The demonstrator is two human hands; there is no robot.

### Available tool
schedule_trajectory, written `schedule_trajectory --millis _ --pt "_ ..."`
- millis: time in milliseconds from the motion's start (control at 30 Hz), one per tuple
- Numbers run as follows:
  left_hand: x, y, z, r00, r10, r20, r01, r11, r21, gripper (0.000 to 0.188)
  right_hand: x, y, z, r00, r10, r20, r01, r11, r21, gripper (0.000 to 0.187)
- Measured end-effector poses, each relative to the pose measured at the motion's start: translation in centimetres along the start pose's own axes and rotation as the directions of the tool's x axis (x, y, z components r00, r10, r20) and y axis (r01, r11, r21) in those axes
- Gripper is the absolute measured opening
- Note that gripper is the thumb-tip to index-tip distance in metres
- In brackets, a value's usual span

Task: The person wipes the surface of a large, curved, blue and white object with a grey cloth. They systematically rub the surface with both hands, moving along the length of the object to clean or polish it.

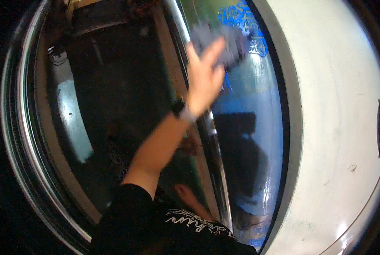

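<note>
My left hand [204,78], wearing a dark wristband, reaches up to the far part of the glass pane [245,97]. Its fingers are spread over a bunched grey cloth [224,40], pressing it against the pane; motion blurs the cloth. Low in the view, close to my body, my right hand [183,191] hangs away from the glass. Its fingers look curled, and I see nothing in them.
Blue and white lettering [243,23] marks the pane's far end. A shiny metal strip [217,157] runs along its left edge. Black trim and a white panel [338,106] lie to the right. Further left are a dark glossy surface [109,80] and curved metal rails [24,106].
</note>
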State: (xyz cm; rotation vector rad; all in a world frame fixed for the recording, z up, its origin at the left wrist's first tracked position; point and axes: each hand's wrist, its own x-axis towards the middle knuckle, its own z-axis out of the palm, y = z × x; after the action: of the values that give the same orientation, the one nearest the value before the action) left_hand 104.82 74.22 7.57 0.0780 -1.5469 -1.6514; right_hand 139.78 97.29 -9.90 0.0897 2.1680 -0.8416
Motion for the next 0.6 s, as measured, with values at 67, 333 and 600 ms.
schedule_trajectory --millis 67,333,600 --pt "-5.3 2.3 -1.2 0.978 -0.029 0.206 0.028 1.0 0.006 0.058 -1.1 -2.0 0.2 0.999 0.038 -0.012 -0.038 0.999 -0.016 0.028" --pt "3.7 -0.4 -0.9 0.999 0.001 0.052 -0.004 0.998 0.056 0.051 0.9 -2.0 0.3 0.997 -0.08 -0.01 0.08 0.997 -0.015 0.028" --pt "-10.1 4.9 -3.0 0.882 -0.059 0.468 0.077 0.997 -0.02 0.057 1.4 -3.0 0.2 0.995 -0.102 -0.011 0.102 0.991 0.085 0.027"
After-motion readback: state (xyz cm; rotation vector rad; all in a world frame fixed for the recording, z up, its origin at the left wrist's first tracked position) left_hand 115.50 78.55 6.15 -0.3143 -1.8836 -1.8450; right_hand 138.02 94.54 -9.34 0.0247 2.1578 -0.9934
